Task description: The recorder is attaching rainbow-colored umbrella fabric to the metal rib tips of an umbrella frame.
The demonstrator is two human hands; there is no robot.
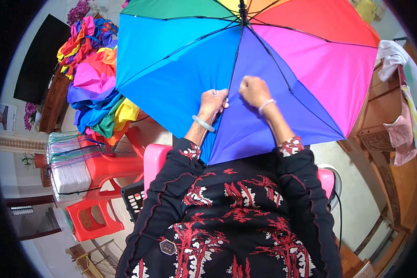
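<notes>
1. Forearms (282,125): slant up and inward from below.
2. Left hand (214,102): curls nearly closed, pinches the blue-purple seam (216,134).
3. Right hand (255,91): bends into a fist just right of the left one, before the purple panel (250,134); grips something or nothing, cannot tell which.
4. Umbrella (252,58): spreads open just before the body, turns its underside toward the person; runs its black shaft (242,10) up the view, cut off by the top edge.

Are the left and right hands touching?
Apart: the head view shows a strip of the purple umbrella panel between the left hand and right hand.
</notes>
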